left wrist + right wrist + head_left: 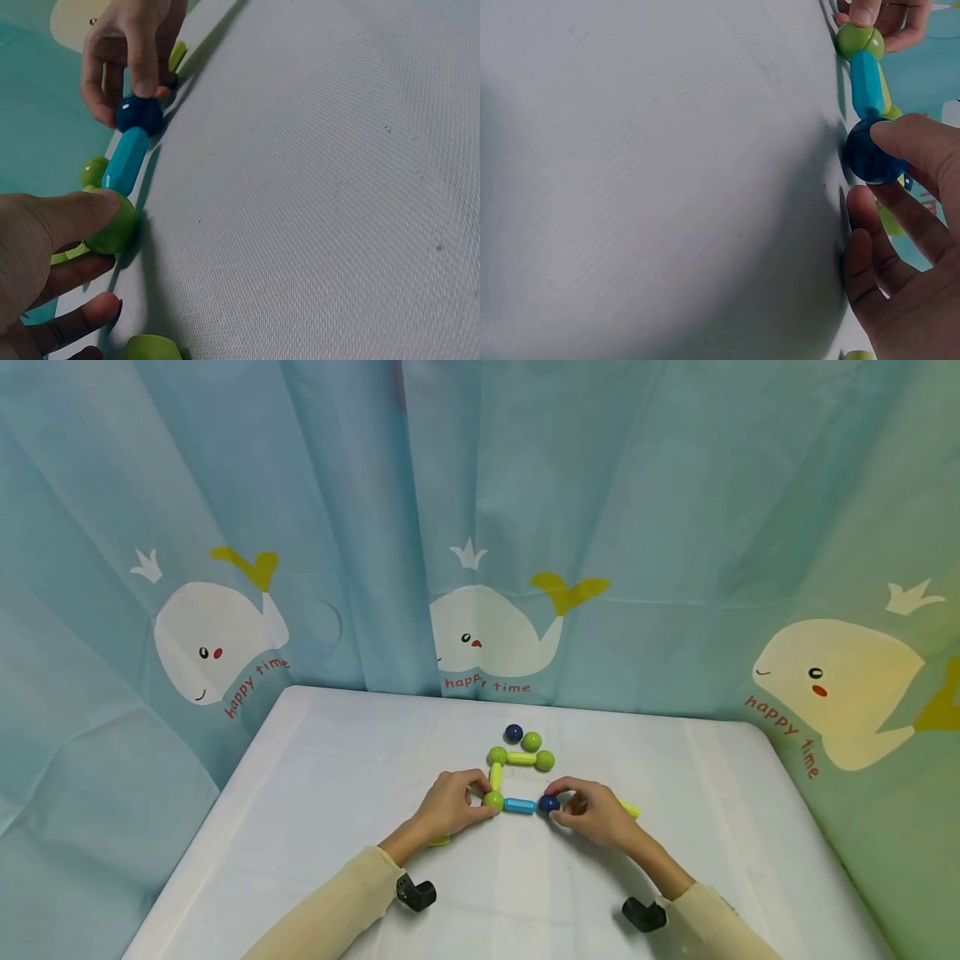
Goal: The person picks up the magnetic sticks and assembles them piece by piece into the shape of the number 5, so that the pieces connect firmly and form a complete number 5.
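My left hand (452,803) pinches a green ball (492,802) between thumb and fingers. From that ball a blue rod (520,806) points right, toward a dark blue ball (549,804) pinched by my right hand (592,811). In the right wrist view, the rod's end appears to meet the dark blue ball (873,155). A yellow-green rod (496,776) runs from the held green ball back to another green ball (497,756). A second yellow-green rod (521,759) joins that one to a further green ball (545,761).
A loose dark blue ball (513,733) and a green ball (532,742) lie behind the joined pieces. One yellow-green rod (630,810) is partly hidden behind my right hand; another green piece (440,841) lies by my left wrist. A whale-print curtain (360,527) hangs behind the white table (315,760).
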Demonstrator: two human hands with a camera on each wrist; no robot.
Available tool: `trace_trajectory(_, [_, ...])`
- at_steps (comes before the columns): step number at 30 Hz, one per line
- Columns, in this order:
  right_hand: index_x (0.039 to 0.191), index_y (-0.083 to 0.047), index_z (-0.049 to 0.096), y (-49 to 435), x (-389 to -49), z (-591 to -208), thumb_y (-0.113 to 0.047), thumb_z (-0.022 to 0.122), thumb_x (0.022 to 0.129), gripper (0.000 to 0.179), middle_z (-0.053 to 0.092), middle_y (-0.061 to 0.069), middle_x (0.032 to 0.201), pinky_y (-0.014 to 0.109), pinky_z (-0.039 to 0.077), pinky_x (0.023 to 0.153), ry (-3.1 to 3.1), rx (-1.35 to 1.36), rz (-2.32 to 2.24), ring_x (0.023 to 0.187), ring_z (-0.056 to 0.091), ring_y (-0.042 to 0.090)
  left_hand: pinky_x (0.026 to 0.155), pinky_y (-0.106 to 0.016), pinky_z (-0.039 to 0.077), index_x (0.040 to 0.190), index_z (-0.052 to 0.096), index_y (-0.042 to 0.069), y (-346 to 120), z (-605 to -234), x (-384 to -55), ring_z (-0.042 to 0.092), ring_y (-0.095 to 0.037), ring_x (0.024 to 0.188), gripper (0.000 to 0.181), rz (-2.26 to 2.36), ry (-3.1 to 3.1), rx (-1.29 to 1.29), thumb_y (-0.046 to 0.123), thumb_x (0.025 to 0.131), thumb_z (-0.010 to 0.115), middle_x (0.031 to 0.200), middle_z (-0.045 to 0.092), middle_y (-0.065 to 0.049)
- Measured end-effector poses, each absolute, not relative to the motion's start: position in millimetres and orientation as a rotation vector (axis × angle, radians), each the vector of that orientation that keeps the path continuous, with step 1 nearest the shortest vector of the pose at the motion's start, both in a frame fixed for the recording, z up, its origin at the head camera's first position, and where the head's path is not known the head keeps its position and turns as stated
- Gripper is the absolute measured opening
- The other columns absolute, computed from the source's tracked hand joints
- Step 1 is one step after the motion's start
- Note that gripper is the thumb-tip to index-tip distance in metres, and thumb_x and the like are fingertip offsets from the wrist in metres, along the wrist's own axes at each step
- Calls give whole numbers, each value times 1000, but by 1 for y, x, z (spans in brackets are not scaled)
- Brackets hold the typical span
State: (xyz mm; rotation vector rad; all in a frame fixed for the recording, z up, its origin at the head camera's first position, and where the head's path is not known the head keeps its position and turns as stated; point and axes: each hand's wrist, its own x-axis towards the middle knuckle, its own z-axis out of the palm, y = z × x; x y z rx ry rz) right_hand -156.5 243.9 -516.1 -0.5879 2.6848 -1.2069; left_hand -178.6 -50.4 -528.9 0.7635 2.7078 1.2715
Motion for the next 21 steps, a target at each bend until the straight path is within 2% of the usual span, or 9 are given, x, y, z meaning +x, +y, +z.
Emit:
trace_trajectory(9, [118,-15,71,243,-155,-518,-11,78,90,29,67,-1,96,26,49,64,2684,-579,-1188,72,58,9,59,-22,41,101,73,18,-50,-529,-178,49,-3,63,23,1254,2723,745,23,84,88,92,74,8])
trace_trajectory(21, [118,-15,71,242,-153,-520,-10,78,90,30,68,-1,100,26,50,65,2666,-595,-1208,74,59,10,59,-22,41,101,72,17,-50,-530,-179,49,-3,63,23,1242,2725,760,25,85,87,92,74,9])
